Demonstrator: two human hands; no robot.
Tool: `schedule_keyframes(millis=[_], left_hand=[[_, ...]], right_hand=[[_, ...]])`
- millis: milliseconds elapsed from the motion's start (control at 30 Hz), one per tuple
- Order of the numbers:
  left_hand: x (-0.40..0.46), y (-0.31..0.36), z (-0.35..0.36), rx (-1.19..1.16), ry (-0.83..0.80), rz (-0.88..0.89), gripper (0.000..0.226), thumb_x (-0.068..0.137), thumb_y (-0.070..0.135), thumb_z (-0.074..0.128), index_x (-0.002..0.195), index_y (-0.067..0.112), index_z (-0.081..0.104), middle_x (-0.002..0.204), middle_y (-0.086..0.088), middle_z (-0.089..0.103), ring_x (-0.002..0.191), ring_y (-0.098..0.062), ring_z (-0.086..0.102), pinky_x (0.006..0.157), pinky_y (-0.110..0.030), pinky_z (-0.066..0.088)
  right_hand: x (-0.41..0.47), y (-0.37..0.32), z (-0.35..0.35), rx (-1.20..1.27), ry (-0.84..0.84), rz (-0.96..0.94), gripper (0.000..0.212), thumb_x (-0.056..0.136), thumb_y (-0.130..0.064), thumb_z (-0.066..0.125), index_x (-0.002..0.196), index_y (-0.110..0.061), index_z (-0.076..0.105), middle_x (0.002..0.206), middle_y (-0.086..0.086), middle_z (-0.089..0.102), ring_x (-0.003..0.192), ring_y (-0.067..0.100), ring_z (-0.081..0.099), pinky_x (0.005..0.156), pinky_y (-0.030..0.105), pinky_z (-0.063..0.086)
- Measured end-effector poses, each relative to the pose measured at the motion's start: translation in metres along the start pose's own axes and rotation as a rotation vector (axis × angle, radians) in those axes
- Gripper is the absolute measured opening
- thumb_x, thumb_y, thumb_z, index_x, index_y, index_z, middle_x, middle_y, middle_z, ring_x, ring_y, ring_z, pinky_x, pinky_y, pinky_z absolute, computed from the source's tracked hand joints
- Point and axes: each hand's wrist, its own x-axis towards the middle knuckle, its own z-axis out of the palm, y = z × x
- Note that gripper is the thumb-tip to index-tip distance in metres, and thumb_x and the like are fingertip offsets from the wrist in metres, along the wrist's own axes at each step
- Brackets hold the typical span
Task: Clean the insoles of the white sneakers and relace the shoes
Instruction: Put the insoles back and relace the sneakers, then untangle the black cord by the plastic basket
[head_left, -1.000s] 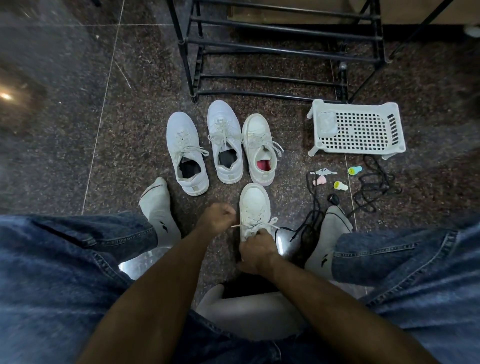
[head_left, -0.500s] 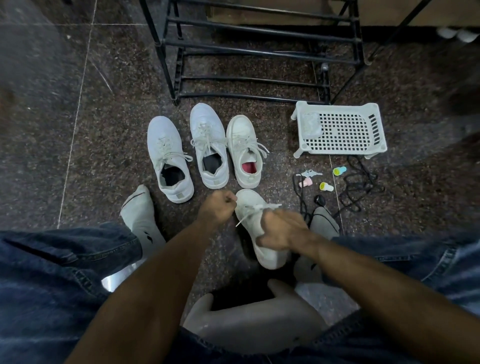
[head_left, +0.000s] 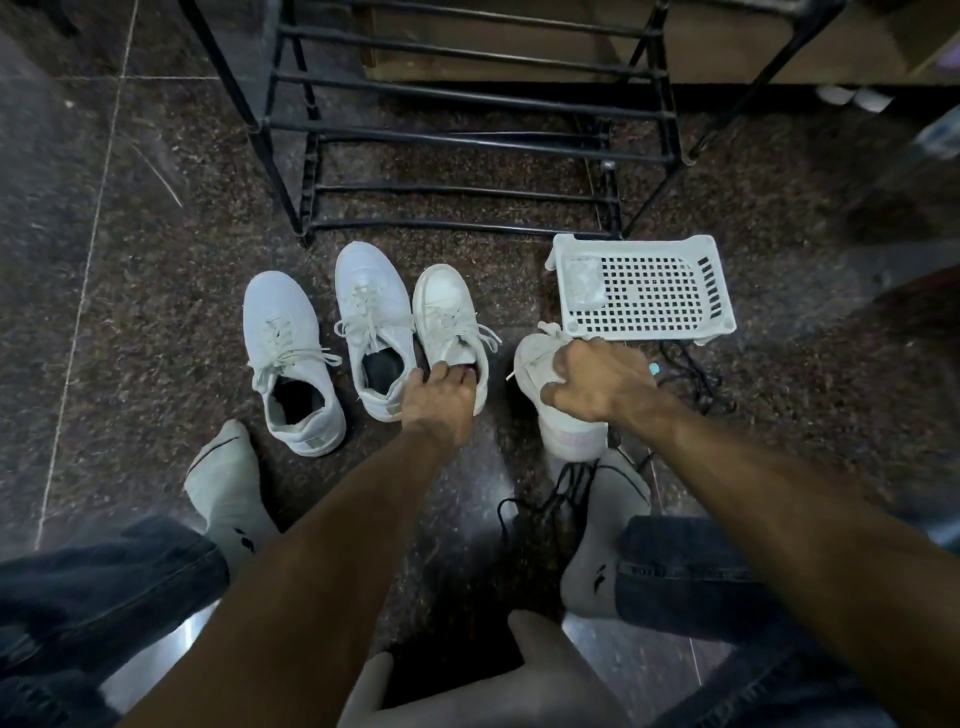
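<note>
Gripping a white sneaker (head_left: 569, 415) from above at center right of the frame, the right hand (head_left: 597, 384) has its fingers curled over the laced top. The left hand (head_left: 441, 400) at center reaches into the heel opening of another sneaker (head_left: 447, 317); its fingertips are hidden, so its grasp cannot be determined. Two more sneakers (head_left: 288, 353) stand to the left. A white basket (head_left: 644, 291) lies just above the right hand.

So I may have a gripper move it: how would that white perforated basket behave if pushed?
The basket looks thin, perforated plastic, so probably light and likely to slide easily on the polished floor. It sits low on short corner legs, so tipping seems unlikely.
</note>
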Motion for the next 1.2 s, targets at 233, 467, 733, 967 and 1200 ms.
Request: schedule_keyframes(millis=[233, 467, 733, 967, 1200], left_hand=[[0.012, -0.001, 0.011, 0.030, -0.067, 0.063, 0.052, 0.091, 0.023, 0.049, 0.140, 0.012, 0.034, 0.146, -0.009, 0.043, 0.139, -0.024, 0.029, 0.102, -0.045, 0.034], [0.013, 0.000, 0.017, 0.104, -0.202, 0.068, 0.046, 0.090, 0.021, 0.053, 0.134, 0.012, 0.043, 0.132, -0.010, 0.056, 0.128, -0.027, 0.043, 0.099, -0.047, 0.039], [-0.010, 0.003, -0.005, 0.046, -0.148, 0.052, 0.040, 0.091, 0.027, 0.054, 0.129, 0.018, 0.047, 0.127, -0.007, 0.058, 0.118, -0.027, 0.055, 0.098, -0.042, 0.036], [-0.044, 0.006, -0.095, -0.073, -0.006, 0.026, 0.037, 0.085, 0.023, 0.051, 0.121, 0.014, 0.052, 0.126, -0.012, 0.057, 0.115, -0.034, 0.056, 0.088, -0.037, 0.042], [-0.096, 0.024, -0.204, -0.069, 0.289, 0.059, 0.025, 0.084, 0.016, 0.051, 0.108, 0.014, 0.054, 0.115, -0.012, 0.063, 0.104, -0.035, 0.060, 0.073, -0.034, 0.038]], right_hand=[[0.023, -0.006, 0.066, 0.020, 0.044, -0.110, 0.032, 0.096, -0.036, 0.041, 0.115, -0.012, 0.047, 0.113, 0.013, 0.062, 0.097, 0.033, 0.061, 0.073, 0.037, 0.046], [0.029, -0.026, 0.128, 0.007, -0.025, -0.110, 0.040, 0.094, -0.031, 0.052, 0.126, -0.009, 0.045, 0.130, 0.012, 0.055, 0.129, 0.028, 0.039, 0.096, 0.038, 0.039], [0.030, -0.020, 0.081, 0.017, 0.021, -0.143, 0.030, 0.091, -0.032, 0.049, 0.115, -0.014, 0.055, 0.115, 0.014, 0.061, 0.103, 0.031, 0.059, 0.083, 0.036, 0.046], [-0.003, -0.006, -0.015, 0.064, 0.046, -0.180, 0.029, 0.086, -0.036, 0.058, 0.108, -0.017, 0.059, 0.119, 0.014, 0.062, 0.112, 0.033, 0.057, 0.085, 0.033, 0.043], [-0.074, 0.021, -0.123, 0.034, 0.282, -0.194, 0.032, 0.084, -0.047, 0.062, 0.077, -0.018, 0.049, 0.100, 0.003, 0.063, 0.102, 0.030, 0.058, 0.075, 0.033, 0.037]])
